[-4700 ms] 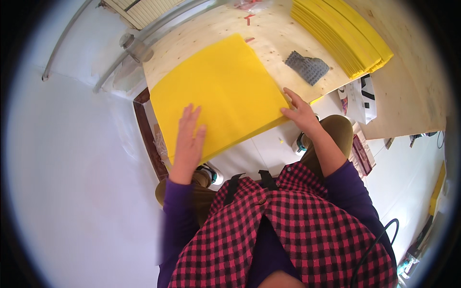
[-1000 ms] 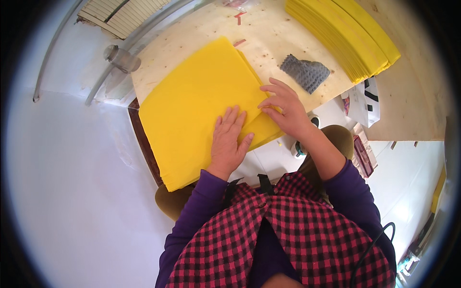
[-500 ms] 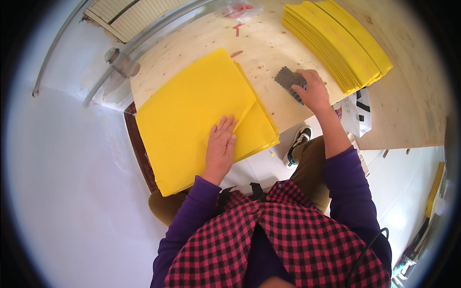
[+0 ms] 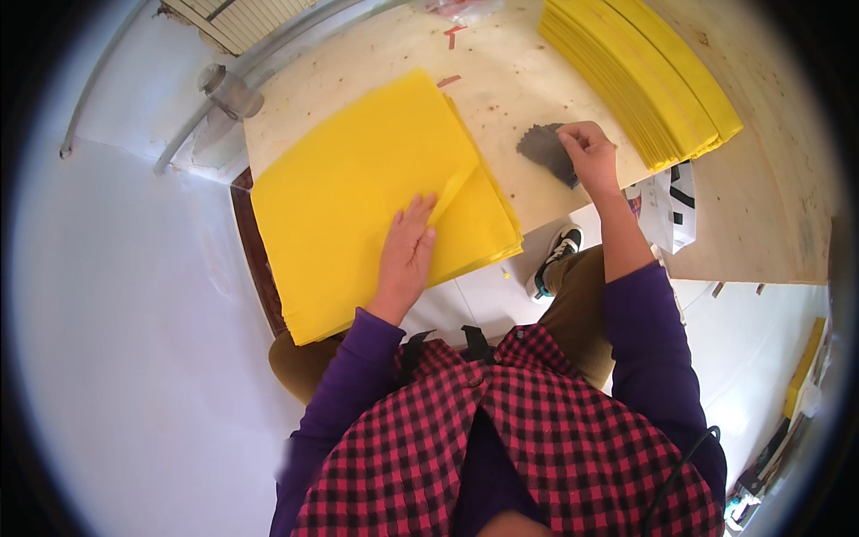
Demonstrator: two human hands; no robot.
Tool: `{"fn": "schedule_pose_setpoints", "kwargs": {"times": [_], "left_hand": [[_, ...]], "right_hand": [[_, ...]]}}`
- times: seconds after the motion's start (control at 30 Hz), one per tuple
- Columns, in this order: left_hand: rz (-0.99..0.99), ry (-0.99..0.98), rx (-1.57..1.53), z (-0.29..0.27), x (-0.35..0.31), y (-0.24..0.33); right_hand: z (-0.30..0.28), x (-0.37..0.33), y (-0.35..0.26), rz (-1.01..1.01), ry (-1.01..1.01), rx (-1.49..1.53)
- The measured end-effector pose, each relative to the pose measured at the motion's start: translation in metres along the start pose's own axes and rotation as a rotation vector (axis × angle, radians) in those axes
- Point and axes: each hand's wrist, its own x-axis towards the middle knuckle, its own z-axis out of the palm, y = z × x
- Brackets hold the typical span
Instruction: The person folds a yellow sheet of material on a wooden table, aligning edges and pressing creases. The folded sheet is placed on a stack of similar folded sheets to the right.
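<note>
My left hand [image 4: 407,255] lies flat on a stack of yellow fabric-like sheets [image 4: 340,197], fingers stretched out. Near those fingers the top sheet has a folded or lifted edge. To the right, my right hand [image 4: 591,157] is closed in a pinch at the edge of thin dark grey pieces with zigzag edges [image 4: 544,146]. They lie on the wooden table [image 4: 501,107]; how many are between my fingertips is hidden.
Folded yellow bundles [image 4: 644,85] lie at the far right of the table. A clear jar [image 4: 231,92] stands at the left by a pipe. A white bag with black print [image 4: 671,210] hangs beside the table edge. Red tape marks [image 4: 452,38] are on the wood.
My right hand has gone from spread fingers around the grey pieces to a pinch at their edge, and the pieces look more fanned out. My left hand stays on the yellow sheets.
</note>
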Motion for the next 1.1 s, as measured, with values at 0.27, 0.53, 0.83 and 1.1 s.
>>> {"fn": "schedule_pose_setpoints", "kwargs": {"times": [0.27, 0.53, 0.83, 1.1], "left_hand": [[0.008, -0.007, -0.003, -0.001, 0.0, -0.001], [-0.004, -0.03, -0.002, -0.003, 0.001, -0.002], [0.0, -0.025, -0.017, -0.002, 0.002, -0.001], [-0.01, -0.033, -0.012, -0.003, 0.001, -0.001]], "right_hand": [[0.014, -0.047, -0.051, -0.211, -0.706, 0.233], [0.035, -0.051, -0.043, -0.192, -0.726, 0.268], [0.032, -0.045, -0.057, -0.33, -0.702, 0.157], [0.028, -0.04, -0.083, -0.373, -0.724, 0.078]]}}
